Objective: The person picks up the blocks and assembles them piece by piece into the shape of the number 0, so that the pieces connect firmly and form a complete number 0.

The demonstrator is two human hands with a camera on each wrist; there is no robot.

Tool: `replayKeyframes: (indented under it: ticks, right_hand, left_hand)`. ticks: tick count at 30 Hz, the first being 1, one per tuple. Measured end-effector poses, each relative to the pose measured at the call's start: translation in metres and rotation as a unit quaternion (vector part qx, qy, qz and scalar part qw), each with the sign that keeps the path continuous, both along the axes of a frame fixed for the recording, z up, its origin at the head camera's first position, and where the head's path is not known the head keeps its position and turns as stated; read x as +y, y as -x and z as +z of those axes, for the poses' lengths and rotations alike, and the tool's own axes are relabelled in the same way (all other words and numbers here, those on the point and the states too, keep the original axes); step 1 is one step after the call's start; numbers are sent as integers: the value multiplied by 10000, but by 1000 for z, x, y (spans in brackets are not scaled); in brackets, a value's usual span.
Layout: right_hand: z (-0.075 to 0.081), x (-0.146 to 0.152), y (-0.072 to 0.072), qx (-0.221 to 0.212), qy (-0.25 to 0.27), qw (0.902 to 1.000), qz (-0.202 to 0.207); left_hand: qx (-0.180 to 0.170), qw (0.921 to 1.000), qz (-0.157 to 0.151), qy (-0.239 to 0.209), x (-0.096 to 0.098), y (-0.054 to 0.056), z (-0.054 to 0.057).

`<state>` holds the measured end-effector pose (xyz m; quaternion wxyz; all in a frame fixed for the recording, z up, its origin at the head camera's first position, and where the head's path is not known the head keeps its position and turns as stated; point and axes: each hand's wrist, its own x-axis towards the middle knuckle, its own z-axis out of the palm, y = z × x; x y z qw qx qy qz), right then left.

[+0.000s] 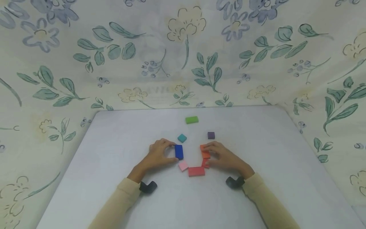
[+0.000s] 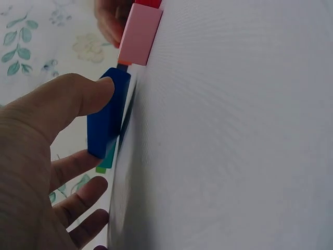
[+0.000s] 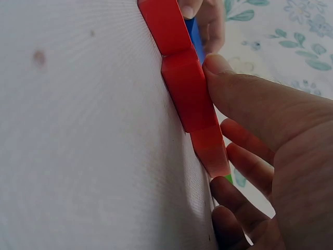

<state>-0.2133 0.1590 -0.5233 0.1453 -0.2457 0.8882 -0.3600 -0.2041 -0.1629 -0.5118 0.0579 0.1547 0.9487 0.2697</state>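
My left hand pinches a blue rectangular block between thumb and index finger. The left wrist view shows a narrow gap between this block and the table, its other fingers spread below. Close to the thumb lies a pink block. My right hand has its fingertips over an orange block and its thumb at a small red block. In the right wrist view, the thumb lies against the red block. A longer red block joins the curved row at the near side.
Beyond the hands lie a teal block, a purple block and a green block. The white table meets flower-patterned cloth at its back and sides. Each wrist wears a black mount.
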Motion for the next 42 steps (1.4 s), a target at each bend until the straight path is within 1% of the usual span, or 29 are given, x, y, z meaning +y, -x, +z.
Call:
replayKeyframes:
  ticks: [6, 9, 14, 19, 22, 25, 29, 33, 37, 42]
  right_hand:
    - [0, 1, 2, 59, 61, 9999, 88]
    - [1, 1, 1, 31, 52, 10000, 75]
    - [1, 1, 0, -62, -40, 10000, 40]
    - [2, 1, 2, -27, 4, 10000, 76]
    - [3, 1, 3, -8, 62, 10000, 76]
    - [1, 2, 2, -25, 45, 10000, 52]
    - [-2, 2, 1, -59, 55, 9999, 98]
    - [-4, 2, 1, 5, 54, 9998, 167]
    - [-4, 2, 1, 27, -10, 10000, 66]
    - [-2, 2, 1, -37, 21, 10000, 12]
  left_hand:
    - [88, 9999, -45, 137, 4, 3, -1]
    - [115, 9997, -42, 214, 5, 2, 0]
    - [163, 9992, -60, 358, 5, 0, -2]
    - [320, 9991, -62, 262, 3, -1, -3]
    - [501, 9985, -108, 183, 2, -1, -4]
    - [570, 9982, -159, 74, 3, -2, -5]
    - [538, 9984, -184, 12, 3, -7, -7]
    - [608, 9980, -183, 17, 2, -10, -8]
    - [674, 9975, -200, -45, 2, -10, -7]
    - [665, 9976, -212, 20, 2, -9, -7]
